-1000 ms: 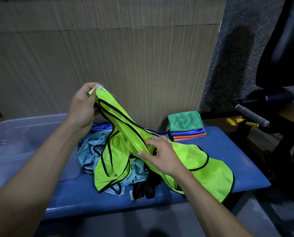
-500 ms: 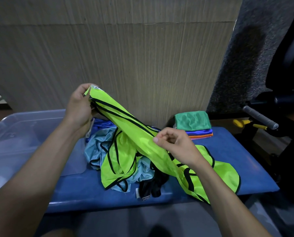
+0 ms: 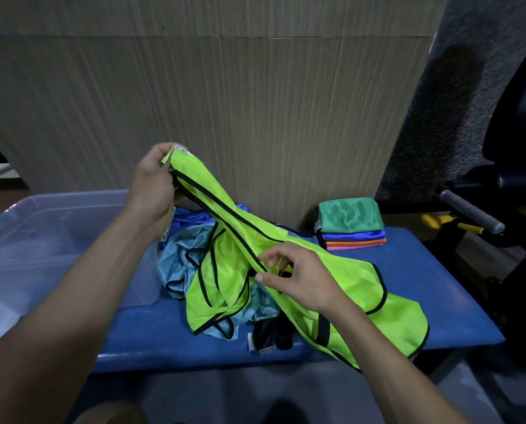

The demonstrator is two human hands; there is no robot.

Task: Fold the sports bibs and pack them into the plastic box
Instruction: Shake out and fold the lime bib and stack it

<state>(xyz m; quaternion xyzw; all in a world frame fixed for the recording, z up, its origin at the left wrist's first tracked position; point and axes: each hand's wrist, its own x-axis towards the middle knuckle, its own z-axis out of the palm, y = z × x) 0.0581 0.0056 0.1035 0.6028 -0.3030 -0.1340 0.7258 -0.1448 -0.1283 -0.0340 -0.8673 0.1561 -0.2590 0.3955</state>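
My left hand [image 3: 151, 182] grips the top of the green bib [image 3: 225, 228] and holds it up. My right hand [image 3: 301, 280] pinches the bib lower down, over the pile of bibs [image 3: 182, 258] on the blue bench [image 3: 439, 276]. The plastic box [image 3: 41, 234] sits at my left.

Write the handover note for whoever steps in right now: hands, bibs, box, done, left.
Left hand grips the raised end of the neon yellow bib. Right hand pinches its black-trimmed edge mid-length; the rest drapes on the blue bench.
Loose pile of light blue, blue and black bibs lies under it, unfolded.
Folded stack, green on top, sits at the bench's back right.
Plastic box stands at the left; contents unclear.
Left: fold this bib, fold the pile, pack all into the box.
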